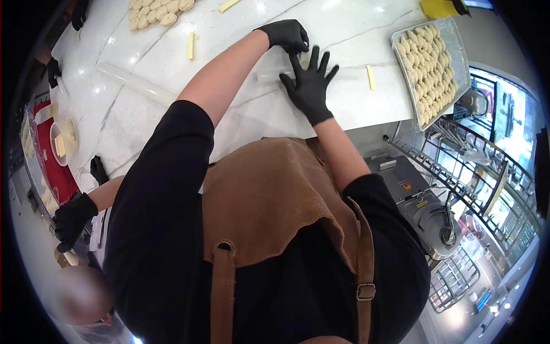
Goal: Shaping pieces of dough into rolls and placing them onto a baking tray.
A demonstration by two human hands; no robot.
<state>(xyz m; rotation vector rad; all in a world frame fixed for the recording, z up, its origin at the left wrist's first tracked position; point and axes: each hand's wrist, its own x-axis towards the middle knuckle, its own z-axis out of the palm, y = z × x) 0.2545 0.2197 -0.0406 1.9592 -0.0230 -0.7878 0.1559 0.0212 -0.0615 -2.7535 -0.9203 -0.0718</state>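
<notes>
Working over a broad white worktop with grey marble-like veining [240,123]; it carries most of what follows. Next in size, a brown apron with buckled straps [263,195] covers my front. To my right, at the worktop's edge, sits a pale rectangular tray [458,54], packed with close rows of small beige shaped dough pieces [427,69]. On my left, a long clear tube [137,83] lies at a slant, partly behind my left arm. Beyond it, at the far side, a cluster of rounded beige dough pieces [157,12] is gathered, pieces touching. Left hand, black-gloved [285,35]: fingers curled inward, knuckles up; whether they pinch anything I cannot tell. Right hand, black-gloved [311,92]: fingers spread wide, palm down, gripping nothing visible, its index fingertip meeting or passing just under the left hand; contact not resolved. At far left, a co-worker's black-gloved hand [73,221] is near a round white bowl [71,140] holding yellow sticks. Three slim pale-yellow sticks lie apart on the worktop: one beyond my left forearm [191,46], one between my right hand and the tray [370,77], one at the far edge [229,5]. Smallest: a pale piece [304,59], mostly hidden, located between my two hands; its shape is unclear.
</notes>
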